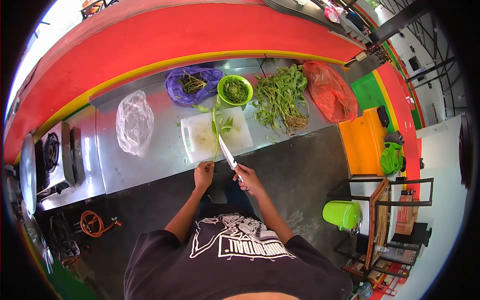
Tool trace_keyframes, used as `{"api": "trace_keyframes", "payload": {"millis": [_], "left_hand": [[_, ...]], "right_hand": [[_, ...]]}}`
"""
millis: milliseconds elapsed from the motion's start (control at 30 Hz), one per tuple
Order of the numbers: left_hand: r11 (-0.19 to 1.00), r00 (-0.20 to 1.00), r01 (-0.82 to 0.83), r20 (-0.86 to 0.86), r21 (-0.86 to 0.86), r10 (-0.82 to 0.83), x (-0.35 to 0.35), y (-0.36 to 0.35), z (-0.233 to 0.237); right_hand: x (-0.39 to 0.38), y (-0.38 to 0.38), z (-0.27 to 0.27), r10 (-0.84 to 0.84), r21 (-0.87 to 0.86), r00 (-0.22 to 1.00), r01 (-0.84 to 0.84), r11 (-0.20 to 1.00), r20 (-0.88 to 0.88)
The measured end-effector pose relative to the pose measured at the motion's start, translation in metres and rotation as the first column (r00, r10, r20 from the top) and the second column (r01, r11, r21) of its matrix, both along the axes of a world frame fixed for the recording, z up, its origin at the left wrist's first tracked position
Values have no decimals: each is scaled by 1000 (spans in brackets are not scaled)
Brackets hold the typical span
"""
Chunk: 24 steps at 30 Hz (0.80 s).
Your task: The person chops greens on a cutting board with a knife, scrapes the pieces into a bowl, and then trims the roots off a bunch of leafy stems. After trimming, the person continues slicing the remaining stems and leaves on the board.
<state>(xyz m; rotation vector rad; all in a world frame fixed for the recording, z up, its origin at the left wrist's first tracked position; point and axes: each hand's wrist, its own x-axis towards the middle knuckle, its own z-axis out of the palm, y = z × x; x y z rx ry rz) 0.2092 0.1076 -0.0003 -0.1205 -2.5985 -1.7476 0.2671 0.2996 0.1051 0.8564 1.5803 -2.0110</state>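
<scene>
My left hand (203, 175) pinches the lower end of a long green leafy stem (215, 126), which stretches up across the white cutting board (191, 148). In my right hand (248, 179) is a knife (227, 152) gripped by its handle, its blade pointing up and left with the tip close beside the stem. Loose leaves (228, 125) lie on the board to the right of the stem. Just behind the board stands a lime green bowl (221, 92) with chopped greens (235, 90) in it.
On the steel counter (112, 172) are a purple bag (175, 90) holding stems, a heap of leafy greens (282, 97), a red plastic bag (330, 92) and a clear plastic bag (135, 122). A gas stove (57, 157) stands left; a green bucket (341, 214) is on the right.
</scene>
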Motion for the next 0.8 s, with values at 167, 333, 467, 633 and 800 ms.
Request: {"api": "trace_keyframes", "payload": {"millis": [167, 333, 467, 633, 800], "left_hand": [[999, 1000, -12, 19, -42, 13, -2, -1, 0], [1000, 994, -23, 105, 8, 22, -2, -4, -9], [989, 967, -27, 253, 146, -11, -5, -6, -16], [910, 929, -86, 363, 405, -74, -5, -9, -1], [915, 932, -98, 358, 392, -54, -5, -8, -5]], "right_hand": [[0, 6, -12, 34, 28, 999, -34, 999, -17], [0, 5, -12, 45, 104, 999, -42, 994, -19], [0, 2, -13, 74, 206, 995, -60, 977, -61], [3, 2, -56, 257, 616, 901, 14, 788, -348], [-1, -2, -13, 119, 364, 985, -66, 929, -126]]}}
